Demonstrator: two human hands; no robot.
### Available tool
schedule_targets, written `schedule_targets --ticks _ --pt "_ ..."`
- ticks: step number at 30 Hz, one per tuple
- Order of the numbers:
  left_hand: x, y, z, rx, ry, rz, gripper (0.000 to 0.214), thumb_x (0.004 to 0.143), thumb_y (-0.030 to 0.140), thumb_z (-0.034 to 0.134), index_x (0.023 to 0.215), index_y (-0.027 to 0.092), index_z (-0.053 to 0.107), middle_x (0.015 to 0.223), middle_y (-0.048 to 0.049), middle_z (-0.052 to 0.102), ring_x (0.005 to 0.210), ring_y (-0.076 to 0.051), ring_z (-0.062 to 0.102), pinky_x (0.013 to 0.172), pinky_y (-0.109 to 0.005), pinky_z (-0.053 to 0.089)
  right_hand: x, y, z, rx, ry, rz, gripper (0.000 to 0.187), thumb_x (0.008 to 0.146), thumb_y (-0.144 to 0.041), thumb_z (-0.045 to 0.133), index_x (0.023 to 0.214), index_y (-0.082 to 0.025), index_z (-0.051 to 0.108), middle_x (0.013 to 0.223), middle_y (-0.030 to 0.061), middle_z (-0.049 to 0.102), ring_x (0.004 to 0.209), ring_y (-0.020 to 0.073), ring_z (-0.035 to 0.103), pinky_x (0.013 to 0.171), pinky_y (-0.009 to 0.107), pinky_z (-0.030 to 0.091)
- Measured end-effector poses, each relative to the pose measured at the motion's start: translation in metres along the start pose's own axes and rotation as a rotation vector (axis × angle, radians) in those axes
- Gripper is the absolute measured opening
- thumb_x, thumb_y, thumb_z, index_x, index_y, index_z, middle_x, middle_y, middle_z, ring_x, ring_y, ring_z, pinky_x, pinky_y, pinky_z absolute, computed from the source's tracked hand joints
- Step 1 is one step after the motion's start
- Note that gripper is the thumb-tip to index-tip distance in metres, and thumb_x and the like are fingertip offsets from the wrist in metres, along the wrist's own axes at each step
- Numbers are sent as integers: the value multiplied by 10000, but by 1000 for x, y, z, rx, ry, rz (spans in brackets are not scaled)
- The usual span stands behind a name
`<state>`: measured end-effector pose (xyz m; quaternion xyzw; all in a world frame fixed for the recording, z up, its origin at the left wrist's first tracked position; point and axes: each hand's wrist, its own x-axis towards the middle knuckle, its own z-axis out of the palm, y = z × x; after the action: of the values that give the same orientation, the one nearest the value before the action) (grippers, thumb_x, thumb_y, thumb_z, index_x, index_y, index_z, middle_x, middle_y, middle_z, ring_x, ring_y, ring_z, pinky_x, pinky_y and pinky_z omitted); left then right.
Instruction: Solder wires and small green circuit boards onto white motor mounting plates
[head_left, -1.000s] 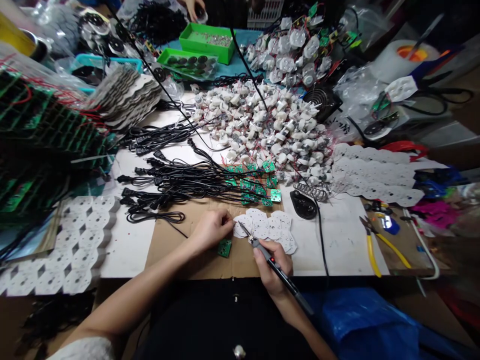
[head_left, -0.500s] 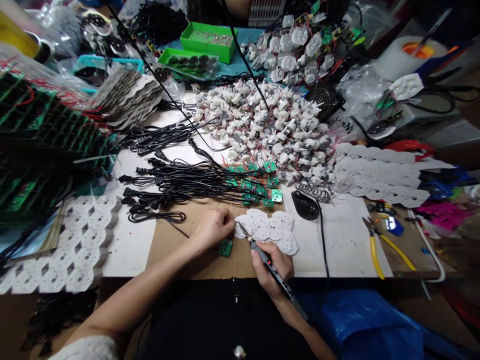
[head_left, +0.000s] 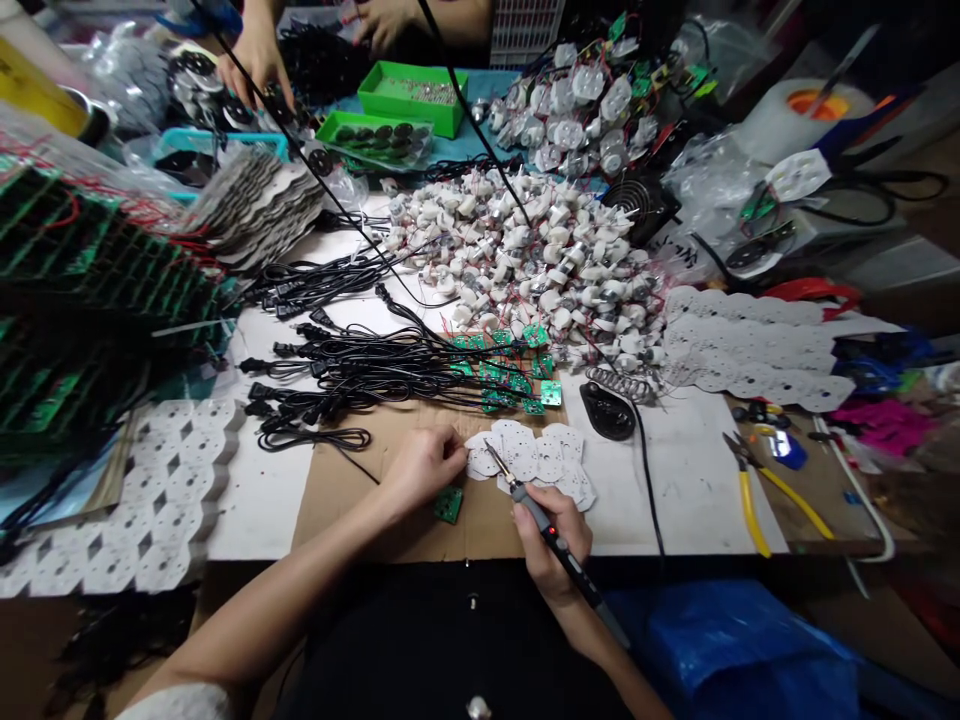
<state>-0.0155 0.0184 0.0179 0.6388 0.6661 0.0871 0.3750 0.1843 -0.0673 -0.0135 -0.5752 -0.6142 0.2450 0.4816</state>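
Observation:
In the head view my right hand grips a soldering iron like a pen, a small red light showing on its handle. The iron's tip lies over the left part of several joined white scalloped boards. My left hand is closed, fingertips curled at the left edge of those boards; what it pinches is hidden. Just below that hand a small green circuit board rests on the cardboard sheet. A black cable runs toward my left wrist and disappears behind it.
Black power cords with green boards lie beyond my hands. Behind them is a heap of white motor-like parts. Yellow-handled cutters lie right, near a black coil-corded item. A co-worker's hand works at the far left.
My right hand and the soldering iron have shifted slightly right. My left hand has barely moved. A co-worker's hands have come into view at the far side.

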Motion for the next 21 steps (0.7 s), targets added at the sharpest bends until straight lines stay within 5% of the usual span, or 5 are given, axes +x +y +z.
schedule_targets --ticks 10,16,21 --pt "-7 -17 6 -206 168 146 197 919 317 586 822 179 689 824 -33 697 784 -160 627 722 -263 449 0 2 -2 -63 -3 -23 157 936 -285 631 1071 -213 664 861 38 740 752 187 735 679 293 610" --pt "-4 -18 3 -322 7 135 244 958 377 536 890 186 671 723 3 682 674 -144 606 662 -258 446 0 1 -2 -44 14 7 164 932 -286 627 1073 -212 670 862 33 737 748 182 729 678 286 605" --pt "11 -20 1 -205 -1 98 197 910 328 578 815 179 665 751 -5 707 691 -153 617 661 -262 427 1 0 -2 -32 3 9 162 933 -281 627 1072 -213 672 847 29 733 738 178 725 667 279 598"
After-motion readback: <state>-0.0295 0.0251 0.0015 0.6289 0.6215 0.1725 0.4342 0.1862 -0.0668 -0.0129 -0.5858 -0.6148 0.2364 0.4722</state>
